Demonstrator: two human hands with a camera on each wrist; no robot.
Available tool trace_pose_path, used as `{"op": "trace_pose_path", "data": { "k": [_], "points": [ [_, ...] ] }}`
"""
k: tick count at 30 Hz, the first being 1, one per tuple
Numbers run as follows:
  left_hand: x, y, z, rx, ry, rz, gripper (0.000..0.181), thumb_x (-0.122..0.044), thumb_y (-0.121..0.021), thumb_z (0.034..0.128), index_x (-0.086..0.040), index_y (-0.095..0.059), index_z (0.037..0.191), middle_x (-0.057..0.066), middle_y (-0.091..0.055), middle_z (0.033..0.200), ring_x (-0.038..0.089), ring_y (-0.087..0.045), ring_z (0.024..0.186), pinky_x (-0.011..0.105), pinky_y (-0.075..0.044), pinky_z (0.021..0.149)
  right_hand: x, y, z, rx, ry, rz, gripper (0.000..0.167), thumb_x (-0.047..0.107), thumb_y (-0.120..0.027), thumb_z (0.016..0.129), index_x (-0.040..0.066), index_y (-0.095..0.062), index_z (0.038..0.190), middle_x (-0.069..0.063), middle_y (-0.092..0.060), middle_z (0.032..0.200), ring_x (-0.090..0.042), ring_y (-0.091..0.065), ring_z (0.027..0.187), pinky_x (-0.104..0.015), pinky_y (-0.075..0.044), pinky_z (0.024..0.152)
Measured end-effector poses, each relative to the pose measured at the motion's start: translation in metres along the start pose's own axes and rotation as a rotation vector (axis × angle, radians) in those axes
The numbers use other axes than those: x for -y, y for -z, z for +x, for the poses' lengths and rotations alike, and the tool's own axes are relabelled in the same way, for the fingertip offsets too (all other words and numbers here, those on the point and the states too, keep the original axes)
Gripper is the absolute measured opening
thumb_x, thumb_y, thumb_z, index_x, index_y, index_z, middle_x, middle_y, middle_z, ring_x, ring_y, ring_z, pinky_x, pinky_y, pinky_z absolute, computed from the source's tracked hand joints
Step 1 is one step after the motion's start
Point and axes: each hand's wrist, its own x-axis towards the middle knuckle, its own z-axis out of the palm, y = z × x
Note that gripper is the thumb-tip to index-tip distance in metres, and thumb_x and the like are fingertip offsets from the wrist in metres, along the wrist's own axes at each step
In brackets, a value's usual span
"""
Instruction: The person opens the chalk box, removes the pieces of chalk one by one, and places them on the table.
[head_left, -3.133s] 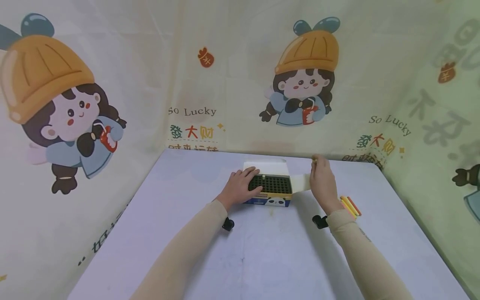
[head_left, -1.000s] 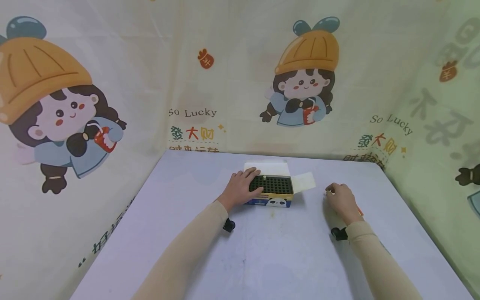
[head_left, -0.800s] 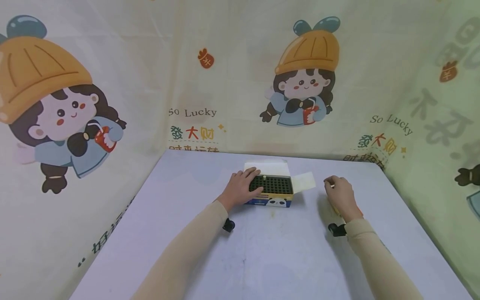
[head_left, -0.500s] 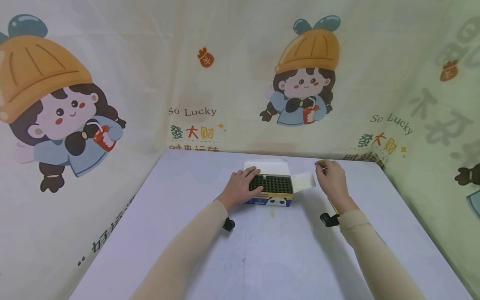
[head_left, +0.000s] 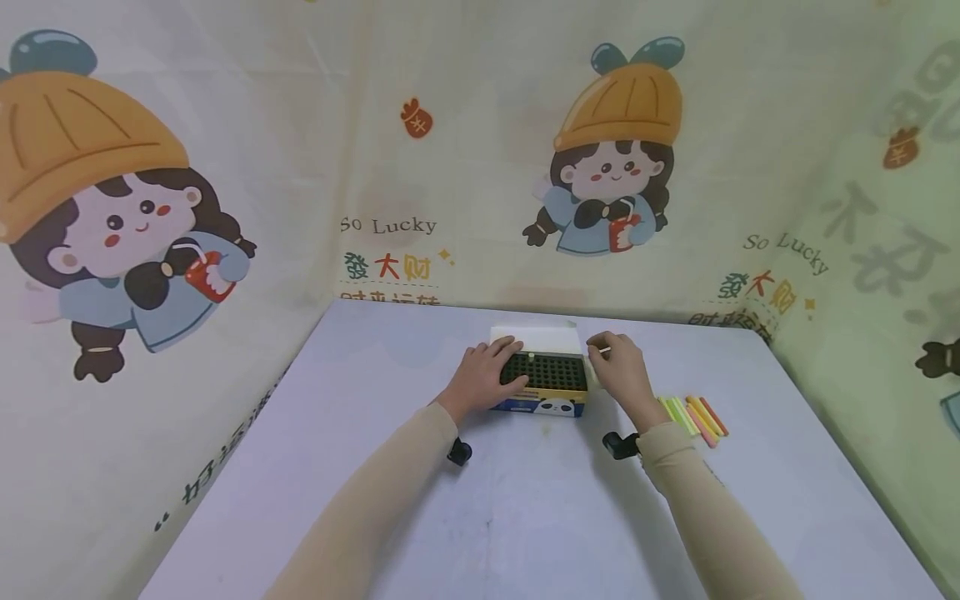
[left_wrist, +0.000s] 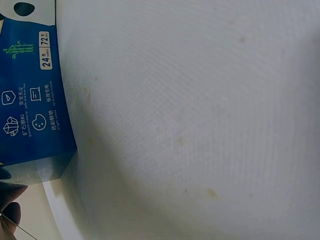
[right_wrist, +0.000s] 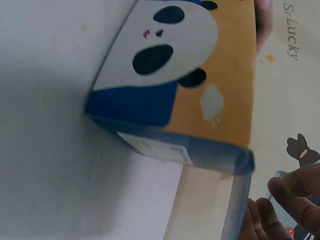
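Observation:
A blue and yellow chalk box with a panda print stands on the table, its white lid tipped back. Inside is a black tray full of holes; one pale chalk stick pokes up near its back edge. Over the box's left end rests my left hand, fingers spread toward the back and thumb across the front rim. Just right of the box, my right hand pinches a small pale chalk stick, partly hidden by the fingers. In the right wrist view, its fingertips are beyond the box's corner.
Several coloured chalk sticks, green, yellow, pink, orange and red, lie side by side on the white table near my right wrist. A printed curtain hangs behind and at both sides.
My right hand has risen from beside the chalk sticks and moved left to the box's right end, uncovering those sticks. My left hand stays on the box.

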Motion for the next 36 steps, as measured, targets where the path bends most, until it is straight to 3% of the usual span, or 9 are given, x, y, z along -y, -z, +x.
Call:
{"op": "trace_pose_path", "data": {
  "k": [15,23,36],
  "points": [
    [-0.002,0.004,-0.001,0.003,-0.002,-0.007,0.074,-0.066,-0.046,0.1019,-0.026,-0.035,0.163,0.001,-0.034,0.167,0.035,-0.049,0.138,0.056,-0.039,0.111,0.017,-0.026,-0.002,0.029,0.042,0.004,0.027,0.018,-0.055,0.107,-0.001,-0.069,0.121,-0.023,-0.062,0.120,-0.038,-0.067,0.109,-0.048,-0.058,0.086],
    [-0.003,0.005,-0.001,0.001,0.000,0.005,0.073,-0.066,-0.046,0.1018,-0.026,-0.036,0.162,0.001,-0.035,0.167,0.033,-0.051,0.136,0.054,-0.041,0.109,0.029,-0.038,0.000,0.070,0.054,0.000,0.026,0.018,-0.057,0.106,0.001,-0.070,0.121,-0.020,-0.065,0.118,-0.035,-0.064,0.109,-0.049,-0.055,0.092],
    [-0.003,0.006,-0.002,-0.001,0.003,-0.006,0.072,-0.064,-0.047,0.1021,-0.026,-0.037,0.162,0.001,-0.036,0.167,0.035,-0.050,0.137,0.056,-0.040,0.109,0.044,-0.056,0.005,0.135,0.089,-0.016,0.025,0.017,-0.059,0.105,0.000,-0.070,0.119,-0.018,-0.070,0.113,-0.033,-0.066,0.104,-0.047,-0.056,0.089]
  ]
}}
